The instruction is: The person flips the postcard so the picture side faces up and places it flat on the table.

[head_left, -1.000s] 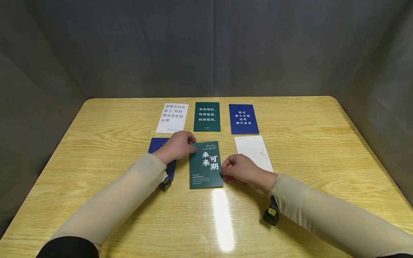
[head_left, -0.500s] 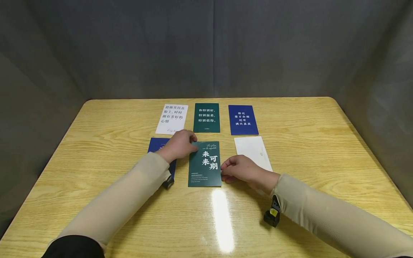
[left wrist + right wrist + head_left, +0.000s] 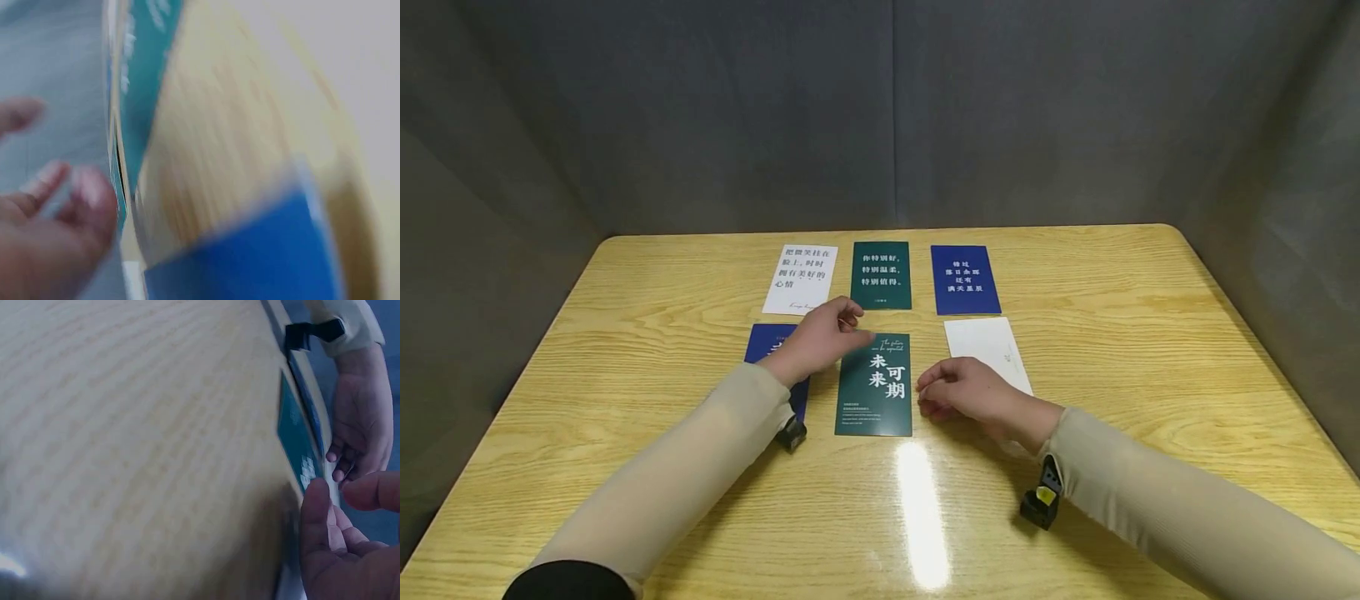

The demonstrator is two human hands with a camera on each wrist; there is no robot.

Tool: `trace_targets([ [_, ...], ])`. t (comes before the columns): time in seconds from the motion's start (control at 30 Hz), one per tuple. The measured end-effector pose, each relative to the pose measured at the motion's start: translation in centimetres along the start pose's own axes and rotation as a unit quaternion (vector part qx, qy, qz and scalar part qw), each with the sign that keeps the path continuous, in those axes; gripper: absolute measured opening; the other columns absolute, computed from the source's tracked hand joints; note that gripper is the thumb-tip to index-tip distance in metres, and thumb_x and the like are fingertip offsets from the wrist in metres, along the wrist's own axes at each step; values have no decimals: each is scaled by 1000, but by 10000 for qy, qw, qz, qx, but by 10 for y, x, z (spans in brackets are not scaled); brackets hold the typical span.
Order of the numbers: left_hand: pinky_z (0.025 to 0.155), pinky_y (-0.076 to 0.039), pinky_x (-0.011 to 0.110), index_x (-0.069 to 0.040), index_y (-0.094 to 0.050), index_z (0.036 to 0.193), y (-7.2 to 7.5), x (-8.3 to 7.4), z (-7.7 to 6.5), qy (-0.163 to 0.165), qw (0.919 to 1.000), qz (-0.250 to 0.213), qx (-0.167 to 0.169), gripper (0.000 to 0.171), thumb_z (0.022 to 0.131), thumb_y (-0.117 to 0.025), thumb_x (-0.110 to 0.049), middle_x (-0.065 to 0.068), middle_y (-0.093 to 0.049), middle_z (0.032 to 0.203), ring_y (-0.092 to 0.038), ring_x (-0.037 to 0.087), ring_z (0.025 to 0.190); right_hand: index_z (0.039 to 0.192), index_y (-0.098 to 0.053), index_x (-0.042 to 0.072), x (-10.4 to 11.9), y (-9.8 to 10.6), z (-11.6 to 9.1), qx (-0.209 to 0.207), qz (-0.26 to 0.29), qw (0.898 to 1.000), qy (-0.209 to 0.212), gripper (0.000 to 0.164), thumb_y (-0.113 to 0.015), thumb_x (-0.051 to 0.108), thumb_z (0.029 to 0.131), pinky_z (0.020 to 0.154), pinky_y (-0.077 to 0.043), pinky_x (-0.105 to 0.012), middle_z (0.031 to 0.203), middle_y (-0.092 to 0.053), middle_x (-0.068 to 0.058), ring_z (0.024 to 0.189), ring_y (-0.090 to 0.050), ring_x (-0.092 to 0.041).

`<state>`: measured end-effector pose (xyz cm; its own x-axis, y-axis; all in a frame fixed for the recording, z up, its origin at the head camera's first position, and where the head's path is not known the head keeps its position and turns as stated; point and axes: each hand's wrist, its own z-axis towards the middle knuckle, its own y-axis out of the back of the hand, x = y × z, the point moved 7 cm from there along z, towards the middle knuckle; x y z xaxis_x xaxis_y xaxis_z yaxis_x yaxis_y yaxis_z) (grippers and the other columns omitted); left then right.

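Observation:
A dark green card (image 3: 872, 404) with white Chinese characters lies flat on the wooden table, nearest the person in the middle. Over its top left corner hovers my left hand (image 3: 822, 340), fingers loosely bent and nothing held. In the left wrist view the fingertips (image 3: 94, 194) are apart from any card. Just off the card's right edge is my right hand (image 3: 968, 392), relaxed, with nothing between thumb and fingers. Part of a blue card (image 3: 767, 337) is hidden under the left hand and sleeve. A white card (image 3: 992, 346) lies partly behind the right hand.
Behind these, a row holds a white card with text (image 3: 797, 287), another green card (image 3: 881, 292) and another blue card (image 3: 966, 292). The wooden table (image 3: 647, 333) reaches a grey curtain (image 3: 737, 117) at the back. Small black devices (image 3: 1041, 496) hang under both wrists.
The near green card was straightened slightly and its lower edge shifted a little left. Both hands have since come off it, the left rising up and right, the right drawing slightly away.

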<state>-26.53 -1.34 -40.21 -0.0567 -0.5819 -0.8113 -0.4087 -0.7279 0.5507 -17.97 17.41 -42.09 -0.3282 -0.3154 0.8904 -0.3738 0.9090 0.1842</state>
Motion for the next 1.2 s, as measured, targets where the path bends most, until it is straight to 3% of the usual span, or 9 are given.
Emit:
trace_targets([
  [0.07, 93, -50, 40, 2, -55, 135, -3, -3, -1, -44, 9960, -885, 104, 42, 101, -68, -19, 15, -59, 122, -57, 30, 107, 114, -61, -10, 0, 7, -2, -67, -21, 10000, -59, 20, -56, 4, 100, 79, -59, -34, 99, -71, -15, 83, -67, -18],
  [0.13, 95, -51, 41, 4, -53, 136, -8, -6, -1, -115, 9867, -1603, 236, 41, 102, -65, -17, 15, -59, 123, -58, 32, 109, 114, -60, -10, 1, 14, -3, -122, -42, 9999, -26, 20, -56, 5, 100, 78, -59, -34, 99, -72, -14, 82, -68, -17],
  [0.23, 97, -50, 41, 5, -52, 137, -14, -11, 0, -201, 9778, -2053, 359, 40, 104, -63, -14, 15, -59, 123, -58, 33, 114, 114, -59, -11, 3, 24, -7, -120, -99, 9998, 111, 20, -55, 4, 100, 80, -60, -34, 99, -71, -15, 83, -67, -16],
  [0.6, 96, -51, 39, 5, -52, 137, -42, -27, 11, -49, 9709, -2316, 606, 41, 103, -64, -15, 13, -58, 126, -58, 31, 115, 116, -56, -13, 0, 61, -20, -266, -140, 9995, 41, 21, -53, 4, 103, 77, -59, -28, 101, -70, -14, 82, -65, -11],
  [0.93, 100, -49, 40, 6, -48, 138, -69, -40, 10, -54, 9631, -2464, 1082, 40, 104, -60, -14, 15, -57, 130, -57, 30, 121, 120, -53, -17, -4, 87, -26, -391, -303, 9987, 132, 26, -51, 2, 103, 77, -58, -27, 100, -68, -13, 82, -63, -9],
  [1.2, 109, -44, 41, 3, -43, 144, -81, -43, 9, 461, 9494, -2828, 1288, 45, 105, -58, -16, 18, -49, 143, -50, 34, 129, 118, -54, -18, -16, 110, -35, -769, -650, 9949, -59, 26, -54, 3, 103, 76, -58, -25, 101, -67, -15, 83, -63, -9],
])
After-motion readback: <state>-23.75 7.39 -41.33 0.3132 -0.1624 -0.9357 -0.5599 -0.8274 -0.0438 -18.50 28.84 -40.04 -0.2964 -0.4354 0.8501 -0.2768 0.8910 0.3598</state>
